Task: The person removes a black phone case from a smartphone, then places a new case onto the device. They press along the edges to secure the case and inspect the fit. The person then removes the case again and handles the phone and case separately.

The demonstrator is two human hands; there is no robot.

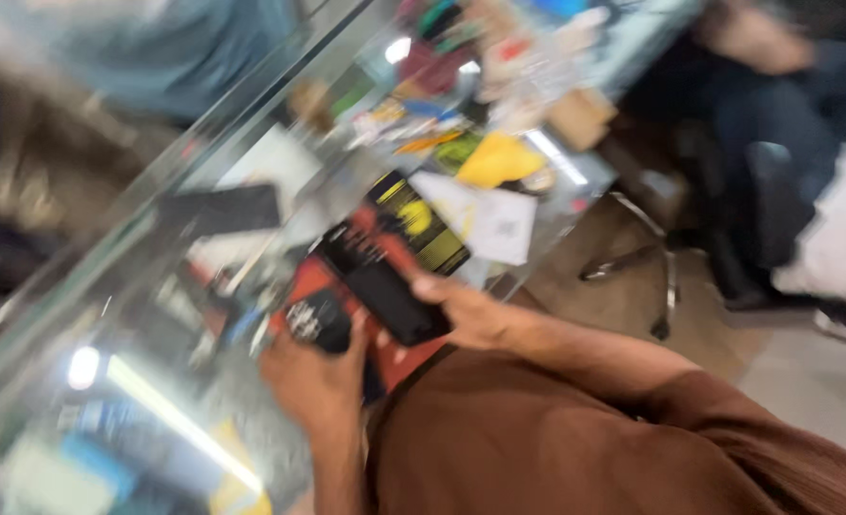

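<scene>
The picture is motion-blurred and tilted. My right hand [470, 310] grips a black smartphone [380, 286] by its near end, thumb on its edge, above an orange-red mat [313, 278]. My left hand [313, 377] is closed around a small black round object [318, 322] with white marks, just left of the phone. Both hands hover over a glass counter [108, 286]. A brown sleeve covers my right arm.
A black-and-yellow box [423, 221], white papers [485, 221], a yellow sheet [497, 159], a cardboard box [580, 116] and a dark flat slab [223, 208] crowd the counter. A stool's metal legs [647, 267] and a seated person [785, 114] are at right.
</scene>
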